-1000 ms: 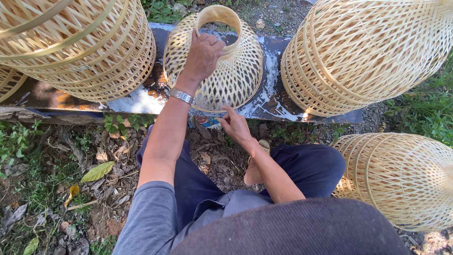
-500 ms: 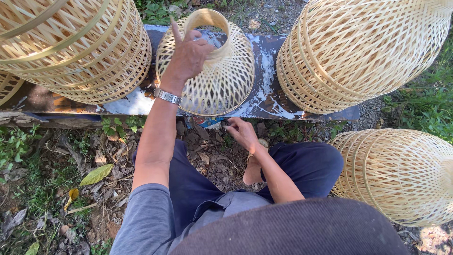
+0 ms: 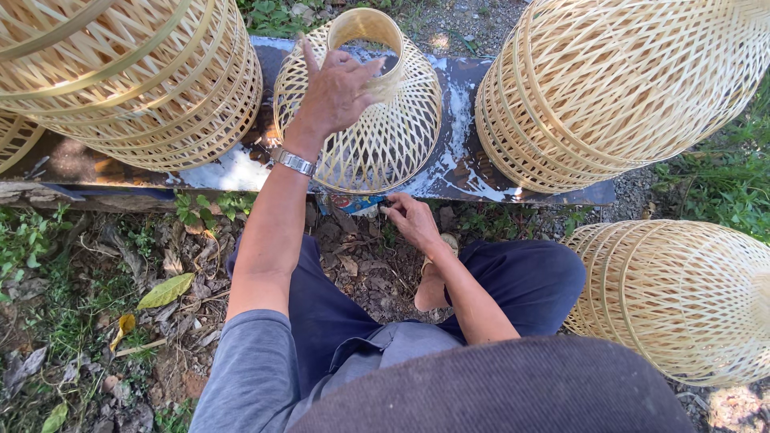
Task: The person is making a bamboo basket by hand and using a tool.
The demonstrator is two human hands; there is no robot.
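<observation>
On woven basket, left hand, fingers spread.

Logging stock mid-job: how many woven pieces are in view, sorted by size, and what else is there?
Small pale woven bamboo dome with open collar, under the left hand: 1
Large pale woven bamboo domes: 3
Dark paint-streaked plank: 1
Total: 5
</observation>
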